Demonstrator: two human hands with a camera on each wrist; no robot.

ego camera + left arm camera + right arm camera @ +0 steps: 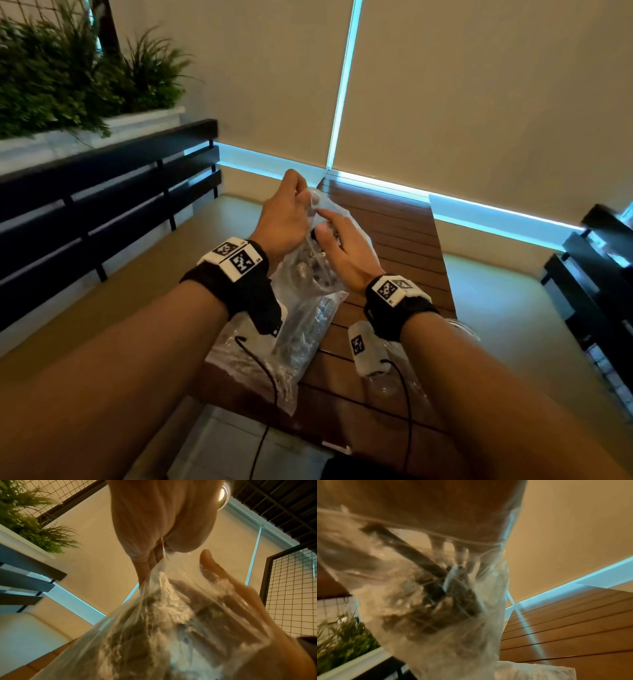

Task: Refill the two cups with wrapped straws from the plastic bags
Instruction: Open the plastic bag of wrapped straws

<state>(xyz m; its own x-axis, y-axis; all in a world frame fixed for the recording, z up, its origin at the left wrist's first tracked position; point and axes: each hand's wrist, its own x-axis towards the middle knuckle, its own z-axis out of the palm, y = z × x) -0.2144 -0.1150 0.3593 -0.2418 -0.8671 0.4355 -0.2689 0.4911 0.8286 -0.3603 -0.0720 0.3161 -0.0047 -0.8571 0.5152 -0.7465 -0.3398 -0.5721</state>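
Note:
A clear plastic bag [308, 308] of dark wrapped straws [426, 563] is held upright over the wooden slatted table [394, 222]. My left hand [306, 202] pinches the bag's top rim, seen close in the left wrist view [154, 555]. My right hand [337, 240] reaches into the bag's mouth with fairly straight fingers [460, 553] at the straw tops; a grasp is not plain. A second bag [236, 349] of straws lies on the table's near left. A clear cup [387, 380] stands under my right wrist, mostly hidden.
A black slatted bench [102, 205] runs along the left with a planter of greenery [68, 85] behind it. Dark furniture [599, 274] stands at the right. Black wrist-camera cables [270, 387] cross the table's near end. A wall closes the far side.

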